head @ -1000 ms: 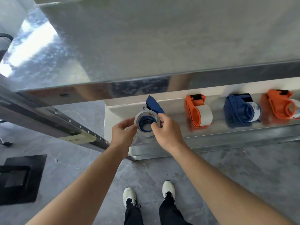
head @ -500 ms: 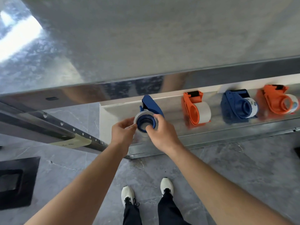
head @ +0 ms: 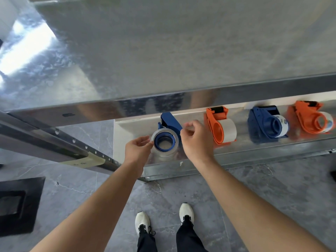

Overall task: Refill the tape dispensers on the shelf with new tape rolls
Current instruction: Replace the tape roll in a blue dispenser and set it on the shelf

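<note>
Pinches the left rim of the tape roll (head: 163, 131) with the left grip (head: 138, 151), roll seated on the blue dispenser (head: 171, 120) on the shelf (head: 236, 155). Holds the right grip (head: 197, 140) just beside, fingers curled; cannot tell whether anything is held.

Tape roll (head: 163, 154) on leftmost dispenser (head: 170, 120), dispenser on shelf (head: 240, 148) (left end)

A greyish, see-through tape roll (head: 163, 131) rings a blue core at the left grip (head: 138, 151), fronting a blue dispenser (head: 171, 120). Right of the right grip (head: 197, 140) stand an orange dispenser (head: 215, 124) with a milky roll (head: 228, 130), a second blue dispenser (head: 261, 122) and a second orange dispenser (head: 307, 119). The shelf (head: 254, 153) is mottled silver and the floor (head: 272, 188) is grey and pale-veined. Below are white shoes (head: 142, 221) and black trousers (head: 189, 239).
</note>
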`<state>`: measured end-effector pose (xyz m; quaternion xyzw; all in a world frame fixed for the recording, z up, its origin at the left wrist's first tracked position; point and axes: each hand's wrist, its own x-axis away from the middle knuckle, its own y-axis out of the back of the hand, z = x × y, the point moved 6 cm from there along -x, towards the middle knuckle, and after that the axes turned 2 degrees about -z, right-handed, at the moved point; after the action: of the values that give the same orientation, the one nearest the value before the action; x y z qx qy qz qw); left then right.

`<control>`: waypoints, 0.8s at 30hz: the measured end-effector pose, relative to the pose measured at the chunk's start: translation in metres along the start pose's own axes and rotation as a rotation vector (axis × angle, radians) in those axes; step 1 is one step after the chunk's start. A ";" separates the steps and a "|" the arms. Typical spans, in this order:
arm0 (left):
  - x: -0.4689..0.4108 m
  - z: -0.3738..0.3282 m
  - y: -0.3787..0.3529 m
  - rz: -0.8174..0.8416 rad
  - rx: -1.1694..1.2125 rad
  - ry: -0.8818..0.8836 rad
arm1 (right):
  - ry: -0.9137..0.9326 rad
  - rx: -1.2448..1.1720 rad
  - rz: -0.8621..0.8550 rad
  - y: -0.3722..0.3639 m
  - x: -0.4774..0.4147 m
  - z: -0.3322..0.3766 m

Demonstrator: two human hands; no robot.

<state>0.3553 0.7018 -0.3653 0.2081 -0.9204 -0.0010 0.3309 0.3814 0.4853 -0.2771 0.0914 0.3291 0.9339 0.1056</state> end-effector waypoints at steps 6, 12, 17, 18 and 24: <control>0.001 -0.001 0.002 0.012 0.023 0.018 | 0.035 0.062 0.050 -0.014 -0.010 -0.004; 0.001 0.004 -0.001 0.033 0.031 0.057 | -0.001 0.060 0.127 -0.025 -0.002 -0.007; 0.002 0.005 -0.004 0.053 0.032 0.072 | -0.042 0.049 0.129 -0.029 -0.003 -0.012; 0.002 0.006 -0.006 0.059 0.027 0.075 | -0.047 0.047 0.127 -0.031 -0.003 -0.013; 0.006 0.006 -0.010 0.093 0.036 0.094 | -0.032 -0.014 0.133 -0.041 0.002 -0.016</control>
<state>0.3515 0.6897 -0.3675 0.1707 -0.9125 0.0409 0.3695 0.3809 0.5076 -0.3156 0.1271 0.3140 0.9396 0.0491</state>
